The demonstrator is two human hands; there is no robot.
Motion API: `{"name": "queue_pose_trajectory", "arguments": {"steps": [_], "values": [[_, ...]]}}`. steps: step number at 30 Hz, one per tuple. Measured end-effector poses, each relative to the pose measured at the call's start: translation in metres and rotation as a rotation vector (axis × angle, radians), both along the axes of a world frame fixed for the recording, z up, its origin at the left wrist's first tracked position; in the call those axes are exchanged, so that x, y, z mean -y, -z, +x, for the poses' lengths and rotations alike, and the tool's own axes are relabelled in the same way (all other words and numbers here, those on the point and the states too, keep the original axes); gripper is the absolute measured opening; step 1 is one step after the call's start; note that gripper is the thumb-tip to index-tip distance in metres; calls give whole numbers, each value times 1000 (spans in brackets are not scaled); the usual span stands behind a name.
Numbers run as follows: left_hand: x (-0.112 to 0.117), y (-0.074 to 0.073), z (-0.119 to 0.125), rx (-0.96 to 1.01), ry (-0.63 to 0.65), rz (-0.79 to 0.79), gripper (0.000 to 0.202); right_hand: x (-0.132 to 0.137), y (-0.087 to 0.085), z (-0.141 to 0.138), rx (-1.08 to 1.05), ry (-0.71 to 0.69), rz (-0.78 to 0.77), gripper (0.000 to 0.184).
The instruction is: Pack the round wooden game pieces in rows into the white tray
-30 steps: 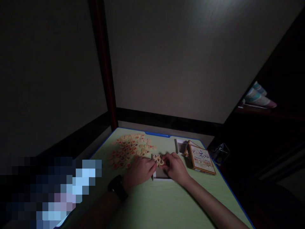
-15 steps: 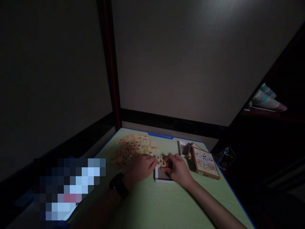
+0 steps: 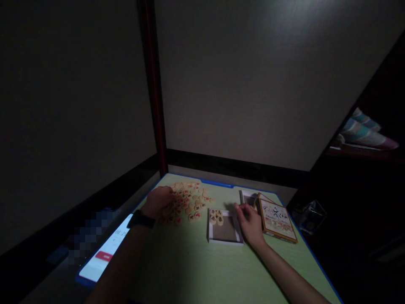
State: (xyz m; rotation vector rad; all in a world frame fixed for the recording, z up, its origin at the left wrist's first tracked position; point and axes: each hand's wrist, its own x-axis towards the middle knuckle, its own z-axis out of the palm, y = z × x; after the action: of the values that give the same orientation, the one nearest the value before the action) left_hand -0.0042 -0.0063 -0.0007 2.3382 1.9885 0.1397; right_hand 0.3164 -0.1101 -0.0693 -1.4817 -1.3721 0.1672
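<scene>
Several round wooden game pieces (image 3: 190,200) with red and black characters lie spread on the pale green table (image 3: 196,270). My left hand (image 3: 157,202), a dark watch on its wrist, rests on the left side of that spread with fingers curled down; whether it holds a piece is hidden. A shallow white box tray (image 3: 225,231) sits in the middle with a few pieces (image 3: 216,216) in its far left corner. My right hand (image 3: 249,223) lies against the tray's right edge, fingers loosely curled, nothing visible in them.
A printed game box lid (image 3: 276,218) lies right of my right hand, with a smaller open box (image 3: 247,196) behind it. A lit tablet (image 3: 104,255) sits off the table's left edge. A clear container (image 3: 311,216) stands at far right. Walls close in behind.
Both hands have left the tray's far corner. My left hand moved left onto the spread of pieces; my right hand drew back to the tray's right edge. The camera has shifted.
</scene>
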Motion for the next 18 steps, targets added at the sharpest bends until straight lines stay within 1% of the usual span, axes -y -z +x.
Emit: {"name": "queue_pose_trajectory", "arguments": {"steps": [2, 5, 8, 12, 18], "values": [[-1, 1, 6, -27, 44, 38, 28, -2, 3, 2, -19, 17, -25, 56], [-4, -1, 21, -55, 174, 102, 31, -3, 3, 3, -31, 12, -40, 57], [-9, -5, 35, -74, 271, 56, 30, -2, 3, 2, -31, -1, -36, 55], [-15, -6, 47, -107, 312, 11, 28, -2, 3, 1, -29, -8, -24, 54], [-19, -2, 52, -142, 332, -6, 33, -2, 6, 0, -14, -24, -20, 54]]}}
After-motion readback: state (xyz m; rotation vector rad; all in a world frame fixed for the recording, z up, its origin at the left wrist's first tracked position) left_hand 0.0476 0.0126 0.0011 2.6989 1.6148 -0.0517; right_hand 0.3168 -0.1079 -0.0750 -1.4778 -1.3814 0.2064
